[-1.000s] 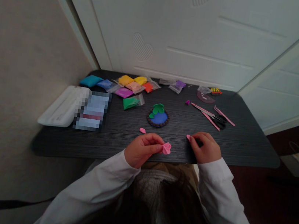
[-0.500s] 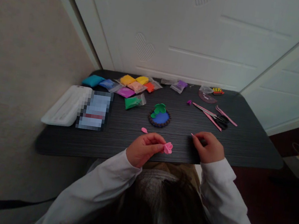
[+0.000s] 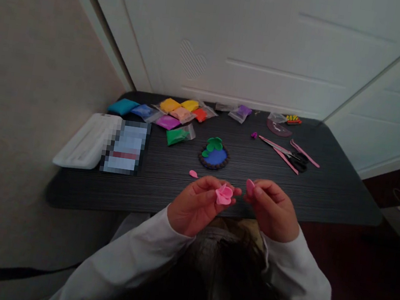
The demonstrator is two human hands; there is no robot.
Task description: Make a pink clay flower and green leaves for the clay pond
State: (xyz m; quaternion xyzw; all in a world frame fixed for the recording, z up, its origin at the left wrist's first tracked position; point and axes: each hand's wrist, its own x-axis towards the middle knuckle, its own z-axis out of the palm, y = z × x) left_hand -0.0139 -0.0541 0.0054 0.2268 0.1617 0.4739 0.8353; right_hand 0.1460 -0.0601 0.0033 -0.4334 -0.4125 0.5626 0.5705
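Between the fingers of my left hand (image 3: 194,204) is a pink clay flower (image 3: 224,194) with several cupped petals. My right hand (image 3: 275,210) pinches a single flat pink petal (image 3: 250,187), held up just to the right of the flower and apart from it. Another pink petal (image 3: 193,174) lies on the table behind my left hand. Beyond my hands sits a round clay pond (image 3: 217,157), blue inside a dark beaded rim, with green clay leaves (image 3: 214,144) at its back left.
Bags of coloured clay (image 3: 177,136) lie along the back left of the dark table (image 3: 163,197). A white tray (image 3: 87,141) and a blurred-out flat object (image 3: 125,149) are at left. Scissors (image 3: 295,159), pink tools (image 3: 305,153) and a purple clay bit (image 3: 254,135) lie at right.
My right hand has moved left and turned, bringing its petal close to the flower. My left hand has turned so the flower faces more upward, its other fingers now extended behind it.
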